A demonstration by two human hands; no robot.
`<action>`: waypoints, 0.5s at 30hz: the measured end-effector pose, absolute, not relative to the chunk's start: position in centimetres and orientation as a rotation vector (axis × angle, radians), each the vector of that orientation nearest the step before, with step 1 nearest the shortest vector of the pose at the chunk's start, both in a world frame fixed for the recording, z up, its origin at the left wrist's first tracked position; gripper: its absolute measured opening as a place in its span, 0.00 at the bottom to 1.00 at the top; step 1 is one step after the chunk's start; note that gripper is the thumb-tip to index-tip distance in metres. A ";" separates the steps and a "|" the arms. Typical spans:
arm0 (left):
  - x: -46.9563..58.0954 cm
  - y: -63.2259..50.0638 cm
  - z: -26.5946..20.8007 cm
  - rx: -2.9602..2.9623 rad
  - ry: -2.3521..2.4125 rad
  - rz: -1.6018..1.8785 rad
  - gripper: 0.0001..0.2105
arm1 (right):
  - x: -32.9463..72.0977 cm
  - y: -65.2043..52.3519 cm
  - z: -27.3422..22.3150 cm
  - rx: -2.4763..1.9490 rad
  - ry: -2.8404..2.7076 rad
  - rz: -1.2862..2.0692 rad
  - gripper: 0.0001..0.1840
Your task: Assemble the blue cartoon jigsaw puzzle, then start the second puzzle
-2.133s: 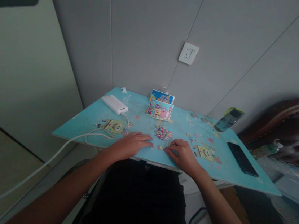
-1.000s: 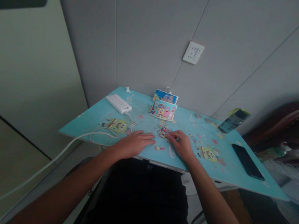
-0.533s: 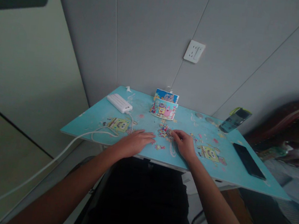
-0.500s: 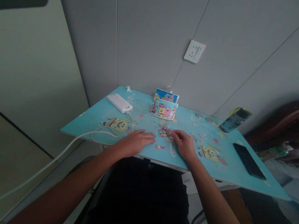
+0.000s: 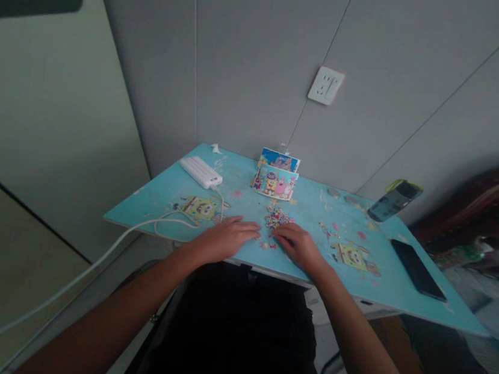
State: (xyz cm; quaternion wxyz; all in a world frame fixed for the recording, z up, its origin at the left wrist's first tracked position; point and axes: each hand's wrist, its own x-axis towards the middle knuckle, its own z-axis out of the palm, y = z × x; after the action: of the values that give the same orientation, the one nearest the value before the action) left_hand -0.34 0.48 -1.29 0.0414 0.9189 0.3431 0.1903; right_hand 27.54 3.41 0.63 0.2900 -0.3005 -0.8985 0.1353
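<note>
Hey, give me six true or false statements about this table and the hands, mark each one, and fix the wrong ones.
1. The power bank lies left of the card. True.
2. The left hand grips the bottle. False: the left hand lies palm down, apart from the bottle.
3. The pile lies in front of the card. True.
4. The phone lies left of the pile. False: the phone lies right of it.
5. The right hand is by the pile. True.
6. The power bank is black. False: it is white.
</note>
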 end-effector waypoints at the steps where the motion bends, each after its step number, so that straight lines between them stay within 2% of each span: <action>1: -0.4 0.5 -1.3 2.814 1.049 0.582 0.20 | 27.6 3.4 0.7 -0.788 -2.405 0.360 0.14; 15: -0.5 0.6 -1.1 2.811 1.052 0.540 0.21 | 28.7 2.6 1.2 -0.834 -2.302 0.527 0.17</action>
State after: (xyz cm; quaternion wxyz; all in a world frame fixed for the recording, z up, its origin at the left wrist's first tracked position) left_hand -0.52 0.56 -1.14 0.0459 0.9208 0.3446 0.1769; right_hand 28.66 2.59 1.16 0.3131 -0.3162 -0.8730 0.1997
